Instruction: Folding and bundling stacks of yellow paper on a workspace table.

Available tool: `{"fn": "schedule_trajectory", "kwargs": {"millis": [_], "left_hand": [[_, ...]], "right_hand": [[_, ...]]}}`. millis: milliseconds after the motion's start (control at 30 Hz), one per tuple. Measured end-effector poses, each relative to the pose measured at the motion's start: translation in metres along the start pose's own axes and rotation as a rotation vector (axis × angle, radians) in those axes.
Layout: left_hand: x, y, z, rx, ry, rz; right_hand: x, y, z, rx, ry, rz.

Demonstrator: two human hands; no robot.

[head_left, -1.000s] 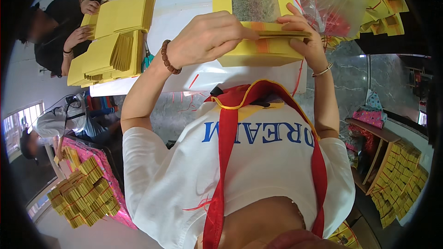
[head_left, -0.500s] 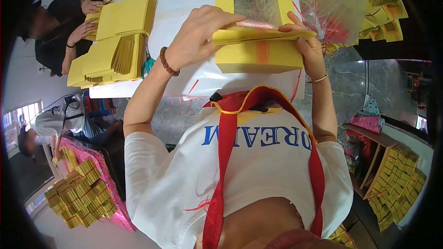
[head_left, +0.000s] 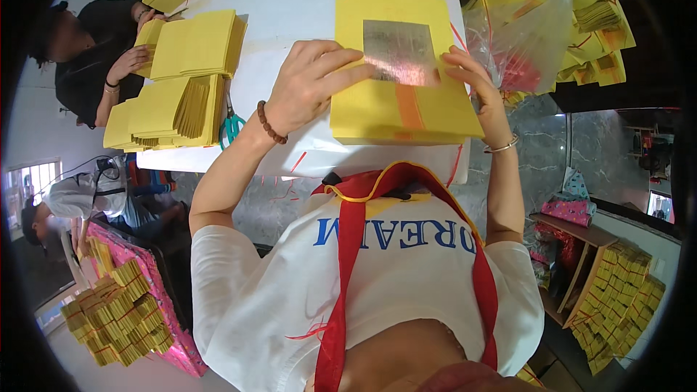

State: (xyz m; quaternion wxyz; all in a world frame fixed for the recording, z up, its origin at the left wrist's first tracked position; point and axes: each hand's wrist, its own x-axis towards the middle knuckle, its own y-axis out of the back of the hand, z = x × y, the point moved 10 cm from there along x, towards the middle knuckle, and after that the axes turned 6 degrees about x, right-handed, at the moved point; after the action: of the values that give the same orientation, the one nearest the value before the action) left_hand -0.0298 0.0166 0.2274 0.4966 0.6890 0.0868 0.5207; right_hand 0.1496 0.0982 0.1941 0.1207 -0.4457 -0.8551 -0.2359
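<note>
A thick stack of yellow paper (head_left: 363, 109) lies in front of me at the near edge of the white table. On its top sheet are a silver foil square (head_left: 396, 58) and an orange stripe (head_left: 408, 105). My left hand (head_left: 308, 83) rests at the stack's left side, fingers stretched across the sheet to the foil's edge. Over the right edge reaches my right hand (head_left: 481, 94), its fingers extended onto the paper. Both hands are open and touch the stack; the left thumb is hidden.
Left on the table stand more yellow paper stacks (head_left: 196, 47) and teal-handled scissors (head_left: 231, 127). A co-worker's hand (head_left: 131, 62) handles yellow paper beyond. A clear plastic bag (head_left: 534, 40) hangs at the right edge. Bundles (head_left: 120, 312) cover a pink table where another person works.
The yellow sheets that I held raised and bent over the stack now lie flat. My hands have spread onto the top sheet, and the view has shifted slightly.
</note>
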Motion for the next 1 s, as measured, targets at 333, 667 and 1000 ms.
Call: {"fn": "schedule_trajectory", "kwargs": {"millis": [333,667,1000], "left_hand": [[-0.004,0.012,0.014,-0.215,0.034,-0.073],[-0.015,-0.052,-0.056,-0.76,0.78,-0.364],[-0.02,-0.068,-0.061,-1.026,1.055,-0.443]], "right_hand": [[-0.011,-0.019,-0.035,-0.25,0.223,-0.264],[0.007,-0.003,-0.006,0.489,-0.31,0.258],[0.007,0.004,0.011,0.007,-0.474,0.094]]}}
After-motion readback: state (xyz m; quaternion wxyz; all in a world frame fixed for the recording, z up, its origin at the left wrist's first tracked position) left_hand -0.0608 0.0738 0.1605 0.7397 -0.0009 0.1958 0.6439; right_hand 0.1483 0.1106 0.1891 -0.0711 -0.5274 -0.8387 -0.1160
